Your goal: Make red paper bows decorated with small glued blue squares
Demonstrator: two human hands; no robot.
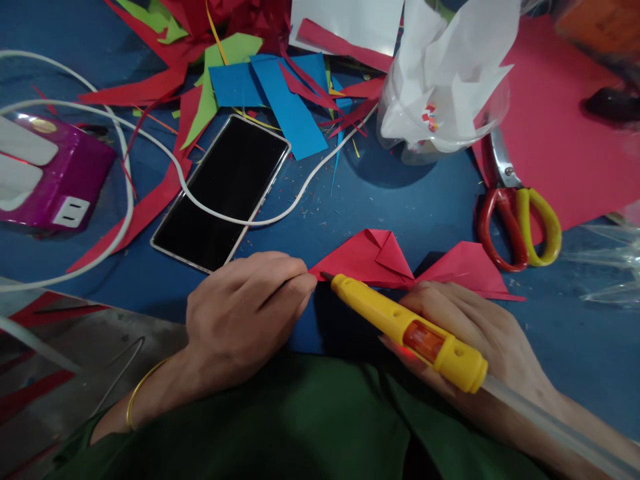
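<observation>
My left hand (pixel 253 313) is closed, its fingertips pinching the left point of a folded red paper piece (pixel 367 257). My right hand (pixel 470 327) is wrapped round a yellow hot glue gun (pixel 385 317), which has an orange window and a translucent glue stick (pixel 545 413) running out of its back. The gun's dark nozzle is close to the paper's left corner; I cannot tell whether it touches. Just beyond my right knuckles, a second folded red part (pixel 463 267) shows; whether it joins the first is hidden.
A smartphone (pixel 225 190) lies beyond my left hand, a white cable (pixel 240 220) across it. Left is a purple power socket block (pixel 75 177). Scissors (pixel 515 220) rest near red paper (pixel 575 133). A plastic cup (pixel 440 133) holds white paper. Blue scraps (pixel 290 113) and other coloured offcuts lie behind.
</observation>
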